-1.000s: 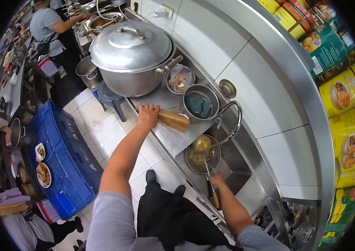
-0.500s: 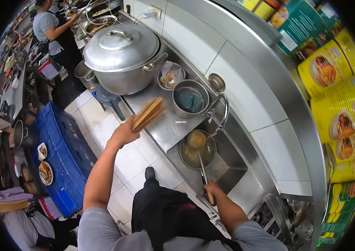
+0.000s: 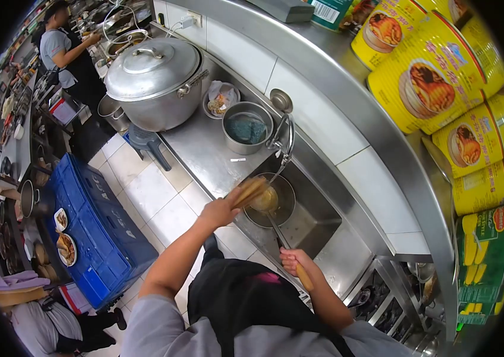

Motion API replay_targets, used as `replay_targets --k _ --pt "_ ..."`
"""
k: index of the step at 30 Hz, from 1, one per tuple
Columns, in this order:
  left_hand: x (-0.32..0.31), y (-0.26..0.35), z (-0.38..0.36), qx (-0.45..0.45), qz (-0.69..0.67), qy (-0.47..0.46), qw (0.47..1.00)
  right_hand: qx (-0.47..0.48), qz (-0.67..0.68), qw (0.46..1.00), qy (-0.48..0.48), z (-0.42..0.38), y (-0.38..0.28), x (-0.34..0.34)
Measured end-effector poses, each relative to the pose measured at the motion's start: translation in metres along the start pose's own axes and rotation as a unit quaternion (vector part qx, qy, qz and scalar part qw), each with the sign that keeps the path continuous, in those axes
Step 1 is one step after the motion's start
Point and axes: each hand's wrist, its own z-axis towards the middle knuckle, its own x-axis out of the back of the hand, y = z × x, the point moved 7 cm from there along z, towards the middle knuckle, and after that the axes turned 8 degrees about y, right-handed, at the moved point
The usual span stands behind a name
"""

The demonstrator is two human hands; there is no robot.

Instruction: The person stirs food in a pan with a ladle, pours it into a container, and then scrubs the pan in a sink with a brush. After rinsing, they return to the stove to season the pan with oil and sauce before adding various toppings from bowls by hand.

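Observation:
My left hand [image 3: 219, 211] is closed around a bamboo brush [image 3: 252, 190], a bundle of thin sticks. Its far end is over the ladle and the rim of a round metal pot [image 3: 287, 215] in the sink [image 3: 324, 209]. In my right hand [image 3: 299, 263] is the wooden handle of a ladle [image 3: 277, 229], fingers wrapped round it. The ladle's bowl rests low in the pot, partly covered by the brush. Just above stands a curved faucet [image 3: 289, 146], its spout pointing down at the pot.
On the steel counter stand a large lidded pot [image 3: 156, 83], a bowl with scraps [image 3: 222, 100] and a pot with a blue-green cloth [image 3: 246, 132]. Yellow cans [image 3: 430, 83] line the shelf at right. A blue crate [image 3: 94, 232] bears two plates of food. Another person [image 3: 61, 53] stands far left.
My left hand has brought the bamboo brush from over the counter edge down to the pot in the sink. The view has shifted somewhat; my right hand still grips the ladle.

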Motion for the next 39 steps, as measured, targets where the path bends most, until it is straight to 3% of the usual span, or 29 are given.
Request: replay_targets --k 2,6,8,12,14,17,21,23,25,27,29,33,36,38,39 --pt "-0.037 0.014 0.017 -0.087 0.160 0.004 0.983 0.011 0.013 0.999 -0.029 -0.015 0.004 -0.010" --pt "-0.079 0.030 0.032 -0.177 0.275 0.032 0.944 0.021 -0.009 1.000 0.003 -0.033 0.011 -0.025" --pt "-0.075 0.022 0.050 -0.093 0.219 0.080 0.968 0.034 0.000 0.999 0.016 -0.033 0.011 -0.025" --pt "-0.098 0.052 0.037 -0.154 0.220 0.019 0.963 0.045 0.019 0.999 0.010 -0.038 0.006 -0.023" --pt "-0.087 0.048 0.047 -0.123 0.196 0.065 0.971 0.044 0.020 0.999 0.018 -0.040 0.007 -0.023" --pt "-0.105 0.054 0.047 -0.059 0.064 -0.023 0.996 0.055 0.021 0.998 0.025 -0.043 0.007 -0.024" --pt "-0.136 0.029 0.077 -0.028 0.049 -0.026 0.998 0.060 0.011 0.998 0.007 -0.041 0.007 -0.024" --pt "-0.104 0.047 0.059 0.022 0.000 -0.035 0.999 0.066 0.003 0.998 0.002 -0.042 0.005 -0.026" --pt "-0.104 0.060 0.053 -0.018 -0.016 -0.019 1.000 0.061 -0.001 0.997 0.037 -0.041 0.007 -0.028" --pt "-0.103 0.062 0.051 -0.057 -0.029 -0.008 0.998 0.068 -0.007 0.998 0.009 -0.039 0.006 -0.026" --pt "-0.094 0.045 0.063 0.024 -0.062 0.024 0.997 0.076 -0.016 0.997 -0.017 -0.043 0.004 -0.033" --pt "-0.110 0.061 0.055 -0.022 -0.040 -0.025 0.999 0.091 -0.036 0.994 0.039 -0.037 0.001 -0.029" --pt "-0.109 0.047 0.053 0.035 -0.114 0.011 0.993 0.133 -0.080 0.984 0.090 -0.034 0.002 -0.025" --pt "-0.125 0.040 0.044 0.131 -0.200 0.071 0.968 0.161 -0.093 0.976 0.115 -0.031 0.000 -0.028" --pt "-0.133 0.049 0.038 0.126 -0.264 0.030 0.956 0.164 -0.118 0.970 0.135 -0.027 0.001 -0.029"
